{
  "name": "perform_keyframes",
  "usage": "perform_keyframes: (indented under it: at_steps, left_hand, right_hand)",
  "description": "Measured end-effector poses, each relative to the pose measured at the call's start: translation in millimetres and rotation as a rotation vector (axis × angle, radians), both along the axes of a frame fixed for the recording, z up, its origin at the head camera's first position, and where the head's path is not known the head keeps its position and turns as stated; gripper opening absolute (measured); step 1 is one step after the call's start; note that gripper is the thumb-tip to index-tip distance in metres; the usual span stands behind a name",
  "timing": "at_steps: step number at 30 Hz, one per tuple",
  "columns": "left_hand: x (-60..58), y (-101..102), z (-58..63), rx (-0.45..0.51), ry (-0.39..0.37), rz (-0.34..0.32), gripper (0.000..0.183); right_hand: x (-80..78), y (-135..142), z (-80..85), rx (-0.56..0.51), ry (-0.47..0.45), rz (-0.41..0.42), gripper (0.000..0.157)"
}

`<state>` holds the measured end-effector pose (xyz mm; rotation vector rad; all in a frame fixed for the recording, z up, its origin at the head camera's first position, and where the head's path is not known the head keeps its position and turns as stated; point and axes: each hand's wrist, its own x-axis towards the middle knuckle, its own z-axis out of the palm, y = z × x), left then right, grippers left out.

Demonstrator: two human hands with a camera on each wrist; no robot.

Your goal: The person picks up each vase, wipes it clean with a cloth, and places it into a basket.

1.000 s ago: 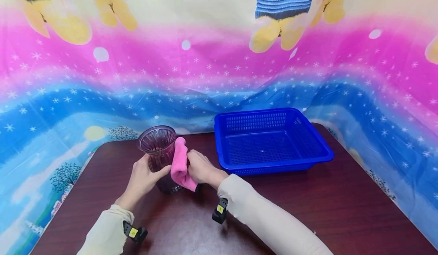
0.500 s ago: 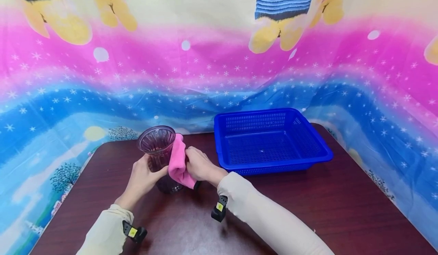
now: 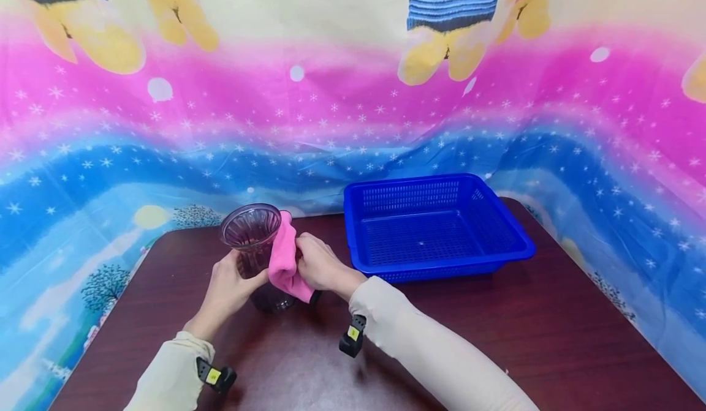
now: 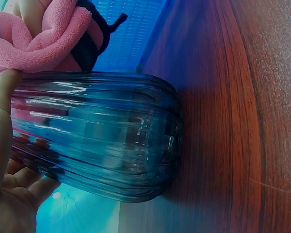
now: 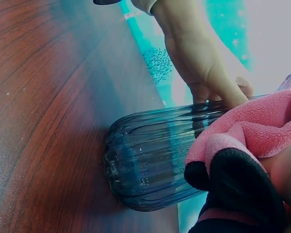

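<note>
A ribbed, purple-tinted glass vase [image 3: 250, 230] with a flared rim stands on the left part of the table. My left hand [image 3: 228, 285] grips its middle, thumb toward me and fingers around the far side, as the left wrist view shows. In my right hand [image 3: 322, 264] is a folded pink cloth [image 3: 284, 261] with a black edge, pressed against the vase's right side just below the rim. The right wrist view shows the cloth [image 5: 262, 121] lying along the glass, with the vase's base [image 5: 121, 165] at the tabletop. The right fingertips are hidden in the cloth's folds.
A blue plastic basket [image 3: 441, 267] with perforated walls stands at the back right, close to my right hand. The dark wooden table [image 3: 309, 362] ends at a printed fabric backdrop [image 3: 342, 105]. Each wrist carries a small black camera [image 3: 353, 335].
My right hand and the pink cloth have shifted slightly left and up along the vase's side, toward the rim. The left hand keeps its grip and the vase stays in place.
</note>
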<state>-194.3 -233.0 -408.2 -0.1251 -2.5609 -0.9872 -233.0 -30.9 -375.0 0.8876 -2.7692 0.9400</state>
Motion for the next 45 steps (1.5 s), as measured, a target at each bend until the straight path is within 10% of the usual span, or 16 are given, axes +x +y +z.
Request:
perform_keyframes:
  at_steps: [45]
  left_hand:
    - [-2.3,-3,-4.0,0.018,-0.021,-0.026,0.059]
  right_hand:
    - [-4.5,2,26.0,0.131,-0.068,0.076,0.015]
